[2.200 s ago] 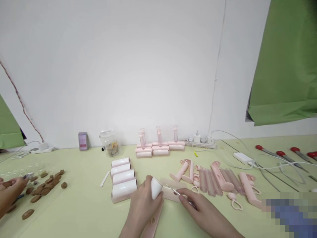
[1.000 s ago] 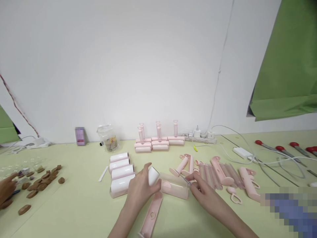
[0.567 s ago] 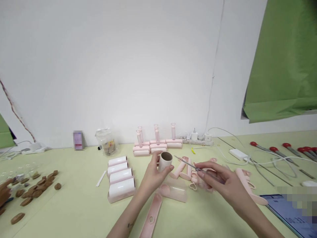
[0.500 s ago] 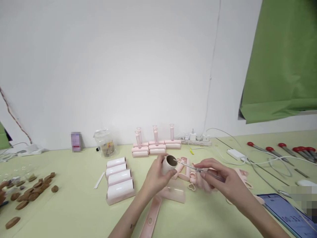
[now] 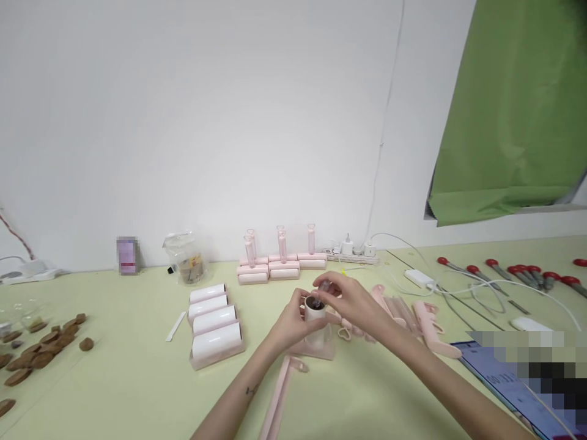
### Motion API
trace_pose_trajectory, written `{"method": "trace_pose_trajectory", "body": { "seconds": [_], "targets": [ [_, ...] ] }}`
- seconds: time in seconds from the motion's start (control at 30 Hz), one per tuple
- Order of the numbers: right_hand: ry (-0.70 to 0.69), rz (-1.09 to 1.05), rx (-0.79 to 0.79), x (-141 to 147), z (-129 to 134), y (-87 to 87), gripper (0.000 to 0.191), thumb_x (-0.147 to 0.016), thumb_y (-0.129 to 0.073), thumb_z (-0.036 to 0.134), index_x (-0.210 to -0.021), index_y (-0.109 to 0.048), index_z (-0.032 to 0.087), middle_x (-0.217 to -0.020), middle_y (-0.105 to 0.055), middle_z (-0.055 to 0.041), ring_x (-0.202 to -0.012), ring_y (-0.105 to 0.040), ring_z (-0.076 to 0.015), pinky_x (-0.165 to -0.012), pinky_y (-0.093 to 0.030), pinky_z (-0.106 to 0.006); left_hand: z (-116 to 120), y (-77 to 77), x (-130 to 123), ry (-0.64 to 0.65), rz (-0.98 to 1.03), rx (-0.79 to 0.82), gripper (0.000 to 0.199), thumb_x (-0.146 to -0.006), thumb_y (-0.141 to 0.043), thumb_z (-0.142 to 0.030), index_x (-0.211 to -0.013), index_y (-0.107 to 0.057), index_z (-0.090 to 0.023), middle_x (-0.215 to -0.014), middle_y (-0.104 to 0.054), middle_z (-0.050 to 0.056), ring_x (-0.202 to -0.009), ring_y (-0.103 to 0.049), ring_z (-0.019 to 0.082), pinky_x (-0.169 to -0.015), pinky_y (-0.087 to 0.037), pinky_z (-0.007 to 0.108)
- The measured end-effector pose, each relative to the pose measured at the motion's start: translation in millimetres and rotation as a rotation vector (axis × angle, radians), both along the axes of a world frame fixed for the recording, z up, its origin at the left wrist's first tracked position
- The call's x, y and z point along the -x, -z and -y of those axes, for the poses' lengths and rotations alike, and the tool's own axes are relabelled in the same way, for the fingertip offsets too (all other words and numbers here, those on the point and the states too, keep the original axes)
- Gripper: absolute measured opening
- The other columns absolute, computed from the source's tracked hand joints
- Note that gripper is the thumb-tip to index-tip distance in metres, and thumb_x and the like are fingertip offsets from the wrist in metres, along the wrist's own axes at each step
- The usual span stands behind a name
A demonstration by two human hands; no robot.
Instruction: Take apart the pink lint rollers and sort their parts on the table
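White roll upright in left hand, small tool at its mouth

Left hand (image 5: pixel 291 321): fingers wrapped around a white roll (image 5: pixel 315 313), holding it upright, dark open end up. Roll sits mid-table in front of the person, above a clear pinkish cover (image 5: pixel 326 350); can't tell if the two touch.

Right hand (image 5: pixel 343 300): narrow pinch on a small tool (image 5: pixel 324 286) directly over the roll's mouth. Fingers hide most of the tool; can't tell how deep its lower end goes.

Around the hands: long pink piece (image 5: pixel 277 391) lies on the table (image 5: pixel 367 391) nearer the person. Heart-shaped ring (image 5: pixel 343 333) just right of the roll, under the right forearm's side. Further right, clear tubes (image 5: pixel 398 307) and a pink handle (image 5: pixel 431 333), then a phone (image 5: pixel 495 379), partly blurred out.

Left of the hands: four white rolls (image 5: pixel 217 341) in a row, lying on their sides, white strip (image 5: pixel 175 326) beside them. Back by the wall: pink rollers (image 5: pixel 284 266) with upright handles, power strip (image 5: pixel 355 257) to their right, plastic bag (image 5: pixel 187 260) to their left.
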State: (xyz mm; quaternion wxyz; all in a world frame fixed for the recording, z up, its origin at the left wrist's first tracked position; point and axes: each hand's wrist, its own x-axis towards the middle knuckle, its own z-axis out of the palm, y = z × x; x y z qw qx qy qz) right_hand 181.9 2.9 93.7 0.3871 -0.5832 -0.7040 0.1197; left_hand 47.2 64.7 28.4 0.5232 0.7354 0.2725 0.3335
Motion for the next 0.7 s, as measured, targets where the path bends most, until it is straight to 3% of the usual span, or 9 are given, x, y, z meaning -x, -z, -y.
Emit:
{"method": "trace_pose_trajectory", "body": {
  "seconds": [0.13, 0.27, 0.4, 0.57, 0.7],
  "targets": [
    [0.044, 0.025, -0.033, 7.6, -7.8, 10.4, 0.024, -0.080, -0.045, 0.029, -0.098, -0.058, 0.022, -0.081, -0.057, -0.0012, -0.067, -0.055, -0.0135, -0.060, -0.043, -0.026, -5.2, 9.7, 0.5, -0.013, 0.040, 0.020, 0.036, -0.064, -0.063, -0.021, -0.090, -0.038, -0.019, -0.092, -0.053, 0.001, -0.071, -0.051, 0.011, -0.062, -0.040, 0.023],
    [0.148, 0.037, -0.041, 9.3, -10.9, 7.7, 0.016, -0.076, -0.048, 0.028, -0.080, -0.060, 0.019, -0.068, -0.057, -0.0008, -0.060, -0.051, -0.0152, -0.054, -0.040, -0.026, -7.3, 14.6, -1.1, -0.016, 0.056, 0.030, 0.038, -0.061, -0.065, -0.021, -0.086, -0.036, -0.019, -0.087, -0.052, -0.001, -0.069, -0.051, 0.011, -0.062, -0.040, 0.023],
    [0.119, 0.088, -0.041, 12.4, -11.4, 2.7, 0.015, -0.074, -0.048, 0.023, -0.072, -0.062, 0.019, -0.070, -0.059, -0.0013, -0.062, -0.052, -0.0151, -0.056, -0.039, -0.026, -4.5, 16.9, -4.5, -0.050, 0.055, 0.020, 0.038, -0.061, -0.065, -0.019, -0.084, -0.036, -0.020, -0.081, -0.050, -0.003, -0.064, -0.048, 0.009, -0.061, -0.039, 0.022],
    [0.072, 0.143, -0.063, 14.0, -7.3, -4.2, 0.023, -0.079, -0.042, 0.020, -0.071, -0.064, 0.019, -0.073, -0.057, -0.0020, -0.063, -0.052, -0.0145, -0.058, -0.039, -0.026, 5.9, 8.4, -5.2, -0.078, 0.048, -0.013, 0.035, -0.062, -0.065, -0.018, -0.085, -0.039, -0.020, -0.079, -0.049, -0.004, -0.067, -0.047, 0.010, -0.064, -0.038, 0.023],
    [0.049, 0.159, -0.067, 12.7, -6.6, 0.4, 0.024, -0.080, -0.044, 0.022, -0.068, -0.064, 0.020, -0.070, -0.056, -0.0017, -0.062, -0.053, -0.0145, -0.058, -0.039, -0.027, 8.4, -0.4, -2.9, -0.078, 0.070, -0.021, 0.032, -0.065, -0.064, -0.023, -0.082, -0.037, -0.021, -0.077, -0.049, -0.005, -0.066, -0.047, 0.010, -0.062, -0.038, 0.022]
  ]
}}
